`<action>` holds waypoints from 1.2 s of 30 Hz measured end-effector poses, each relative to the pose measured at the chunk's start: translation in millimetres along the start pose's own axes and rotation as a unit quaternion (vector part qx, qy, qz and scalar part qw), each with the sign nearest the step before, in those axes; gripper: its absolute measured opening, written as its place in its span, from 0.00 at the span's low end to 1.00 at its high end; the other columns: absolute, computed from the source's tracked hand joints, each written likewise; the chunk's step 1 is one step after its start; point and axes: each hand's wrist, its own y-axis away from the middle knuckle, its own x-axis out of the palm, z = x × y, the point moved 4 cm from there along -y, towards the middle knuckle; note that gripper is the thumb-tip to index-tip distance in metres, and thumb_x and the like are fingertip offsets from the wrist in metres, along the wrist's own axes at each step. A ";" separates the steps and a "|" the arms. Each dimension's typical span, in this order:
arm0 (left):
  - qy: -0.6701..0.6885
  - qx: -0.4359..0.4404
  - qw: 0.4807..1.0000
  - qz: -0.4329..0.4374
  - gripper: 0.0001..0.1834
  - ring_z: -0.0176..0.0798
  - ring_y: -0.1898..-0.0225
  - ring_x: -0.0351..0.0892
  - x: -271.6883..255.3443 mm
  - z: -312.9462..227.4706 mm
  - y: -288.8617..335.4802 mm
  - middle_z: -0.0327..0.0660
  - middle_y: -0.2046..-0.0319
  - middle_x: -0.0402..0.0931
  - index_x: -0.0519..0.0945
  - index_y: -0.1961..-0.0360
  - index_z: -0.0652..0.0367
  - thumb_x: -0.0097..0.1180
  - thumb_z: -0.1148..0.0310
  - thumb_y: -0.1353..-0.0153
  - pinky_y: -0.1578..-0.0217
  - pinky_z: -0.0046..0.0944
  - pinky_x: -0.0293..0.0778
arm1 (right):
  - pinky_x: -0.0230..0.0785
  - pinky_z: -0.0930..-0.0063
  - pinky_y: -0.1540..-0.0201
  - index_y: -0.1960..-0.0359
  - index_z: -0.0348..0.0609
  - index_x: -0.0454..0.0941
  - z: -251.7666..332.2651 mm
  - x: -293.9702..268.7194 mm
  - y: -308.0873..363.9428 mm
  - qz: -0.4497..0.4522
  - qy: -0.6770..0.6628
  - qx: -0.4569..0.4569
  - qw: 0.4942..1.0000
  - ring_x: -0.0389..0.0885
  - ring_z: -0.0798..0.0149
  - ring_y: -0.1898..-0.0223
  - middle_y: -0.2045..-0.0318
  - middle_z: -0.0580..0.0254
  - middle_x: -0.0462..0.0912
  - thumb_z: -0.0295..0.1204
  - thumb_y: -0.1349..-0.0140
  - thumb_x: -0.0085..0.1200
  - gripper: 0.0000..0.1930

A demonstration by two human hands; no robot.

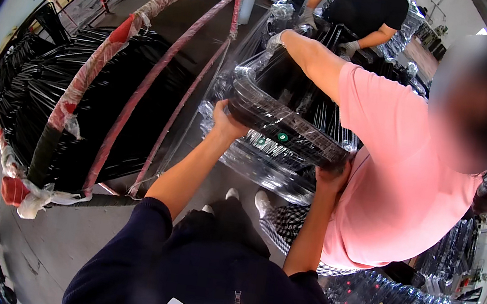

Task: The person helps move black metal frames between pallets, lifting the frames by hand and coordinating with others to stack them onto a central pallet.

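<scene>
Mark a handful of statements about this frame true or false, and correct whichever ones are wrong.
1. The wearer's left hand and right hand both touch the plastic-wrapped black bundle. True.
2. The person in the black T-shirt works with bare hands. False: pale gloves cover them.
3. The person in the pink shirt is on the wearer's right. True.
4. The rack with red bars stands on the wearer's right. False: it stands on the left.
5. A round green sticker shows on the bundle's near side. True.
</scene>
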 end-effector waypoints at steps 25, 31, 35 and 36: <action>-0.439 -0.084 0.886 -0.124 0.22 0.47 0.55 0.69 1.8 -64.3 -30.5 0.50 0.61 0.70 0.67 0.57 0.71 0.44 0.60 0.44 0.51 0.42 0.64 | 0.58 0.62 0.46 0.49 0.39 0.67 -2.6 -33.5 -41.1 -0.073 0.397 0.076 0.912 0.67 0.56 0.48 0.49 0.53 0.70 0.43 0.41 0.42 0.23; -0.729 0.216 0.632 -0.150 0.31 0.44 0.45 0.58 -30.8 -77.1 -24.9 0.50 0.49 0.62 0.62 0.47 0.67 0.50 0.54 0.44 0.44 0.38 0.52 | 0.54 0.66 0.43 0.46 0.35 0.63 -17.1 -31.7 -12.0 -0.164 0.726 -0.128 0.656 0.65 0.57 0.46 0.47 0.51 0.67 0.42 0.37 0.39 0.25; -0.668 0.374 0.633 -0.115 0.29 0.43 0.42 0.55 -41.1 -85.6 -38.5 0.48 0.44 0.58 0.60 0.44 0.66 0.42 0.54 0.39 0.42 0.37 0.47 | 0.51 0.71 0.42 0.44 0.33 0.59 -32.5 -18.4 -19.0 -0.222 0.591 -0.265 0.729 0.63 0.60 0.45 0.45 0.52 0.63 0.44 0.35 0.35 0.27; -0.658 0.383 0.639 -0.105 0.28 0.43 0.42 0.56 -39.7 -86.4 -44.5 0.48 0.45 0.59 0.60 0.44 0.66 0.40 0.55 0.38 0.42 0.36 0.48 | 0.50 0.71 0.42 0.44 0.32 0.60 -37.0 -23.9 -28.7 -0.243 0.521 -0.267 0.773 0.62 0.60 0.44 0.44 0.52 0.63 0.43 0.35 0.34 0.26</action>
